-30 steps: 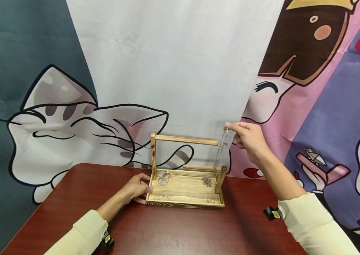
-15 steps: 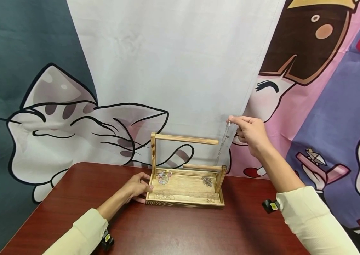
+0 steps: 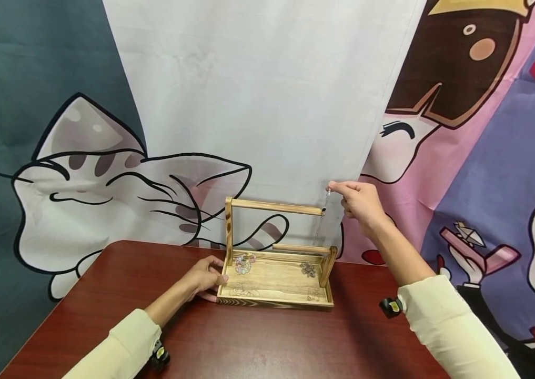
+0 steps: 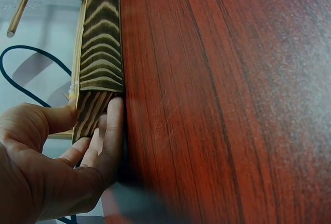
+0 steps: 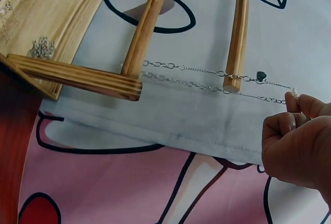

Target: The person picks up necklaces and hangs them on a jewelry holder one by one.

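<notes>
My right hand (image 3: 359,202) pinches one end of a silver chain necklace (image 5: 204,72) between thumb and forefinger. The necklace hangs in two strands with a small dark heart pendant (image 5: 261,75). It is at the free end of the upper bar (image 3: 276,207) of a wooden jewelry stand (image 3: 274,303); one strand crosses that bar, the other is close to its tip. The lower ends reach the short lower bar (image 5: 150,27). My left hand (image 3: 208,279) grips the left end of the stand's tray, thumb on the rim and fingers against the outer side (image 4: 95,110).
In the tray lie a colourful beaded bracelet (image 3: 243,265), a heap of silver chain (image 3: 308,270) and fine thin jewelry near the front corners. The stand is on a dark red table (image 3: 267,342). A printed cloth (image 3: 267,105) hangs just behind.
My right hand rose slightly to the right with the necklace, then came back down and left to the upper bar's end. My left hand and the stand have stayed put.
</notes>
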